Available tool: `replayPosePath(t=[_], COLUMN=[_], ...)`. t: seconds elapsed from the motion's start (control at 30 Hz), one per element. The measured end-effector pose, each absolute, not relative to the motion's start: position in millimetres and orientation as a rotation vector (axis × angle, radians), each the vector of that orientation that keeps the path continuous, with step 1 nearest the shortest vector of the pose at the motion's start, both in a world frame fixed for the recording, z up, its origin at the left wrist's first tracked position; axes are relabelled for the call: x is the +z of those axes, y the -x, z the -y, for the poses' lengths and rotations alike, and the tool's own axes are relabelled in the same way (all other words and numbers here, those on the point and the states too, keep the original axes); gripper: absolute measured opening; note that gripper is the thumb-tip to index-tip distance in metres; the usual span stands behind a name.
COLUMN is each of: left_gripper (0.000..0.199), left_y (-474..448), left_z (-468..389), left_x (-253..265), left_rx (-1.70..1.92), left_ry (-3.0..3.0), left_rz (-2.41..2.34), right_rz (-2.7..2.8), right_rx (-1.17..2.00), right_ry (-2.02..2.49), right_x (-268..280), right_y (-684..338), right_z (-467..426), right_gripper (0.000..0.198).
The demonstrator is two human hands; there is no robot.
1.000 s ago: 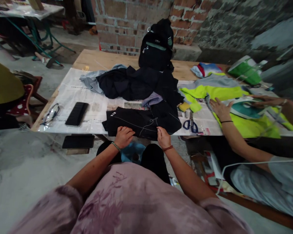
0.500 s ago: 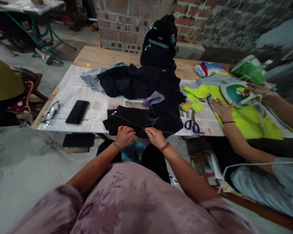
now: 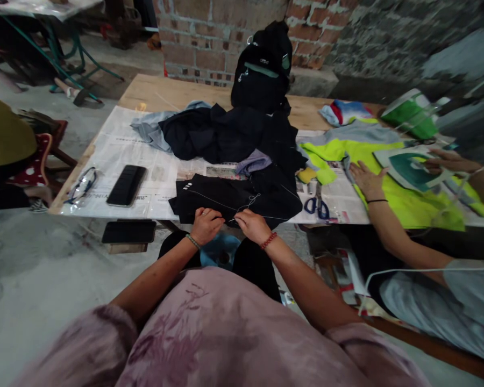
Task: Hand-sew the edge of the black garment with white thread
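A folded black garment (image 3: 213, 194) with small white bars lies at the table's front edge. My left hand (image 3: 207, 226) pinches its near edge, fingers closed on the cloth. Close to its right, my right hand (image 3: 253, 226) is closed on a thin pale sliver that looks like a sewing needle (image 3: 231, 220), its tip pointing toward my left fingers. White thread (image 3: 253, 200) loops over the cloth above my right hand and trails across the garment. Blue-handled scissors (image 3: 317, 207) lie to the right of the garment.
A phone (image 3: 126, 185) and glasses (image 3: 82, 185) lie on newspaper at left; another phone (image 3: 129, 231) sits below the edge. Behind are dark clothes (image 3: 221, 131) and a black backpack (image 3: 262, 75). At right, a co-worker's hands work an iron (image 3: 411, 169) over a yellow garment (image 3: 403, 204).
My right hand has shifted slightly left, nearer my left hand, and the pale sliver now shows at its fingertips. The co-worker's iron has slid right and nearer.
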State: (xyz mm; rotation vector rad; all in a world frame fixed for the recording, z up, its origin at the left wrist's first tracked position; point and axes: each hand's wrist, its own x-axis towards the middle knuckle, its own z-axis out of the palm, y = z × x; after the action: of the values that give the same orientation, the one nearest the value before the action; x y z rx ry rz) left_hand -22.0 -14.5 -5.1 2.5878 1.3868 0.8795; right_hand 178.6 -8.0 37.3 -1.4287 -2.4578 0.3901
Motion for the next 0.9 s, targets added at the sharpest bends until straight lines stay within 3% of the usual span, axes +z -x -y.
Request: replayPosePath(t=[0.43,0.77,0.9], left_gripper=[0.018,0.02,0.021], left_y=[19,17,17], left_z=[13,11,7], left_x=[-2,2,5], left_rx=[0.946,0.909,0.897], left_ry=[-2.622,-2.635,-2.635], left_rz=[-1.381,-1.382,-1.378], right_rz=[2.689,2.391,2.109], right_rx=[0.361,0.527,0.813], right_ry=[1.556,1.504,1.548], right_x=[55,46,45], right_y=[-164,-155,-149], right_z=[10,-4,-14], right_gripper=[0.027,0.03,0.017])
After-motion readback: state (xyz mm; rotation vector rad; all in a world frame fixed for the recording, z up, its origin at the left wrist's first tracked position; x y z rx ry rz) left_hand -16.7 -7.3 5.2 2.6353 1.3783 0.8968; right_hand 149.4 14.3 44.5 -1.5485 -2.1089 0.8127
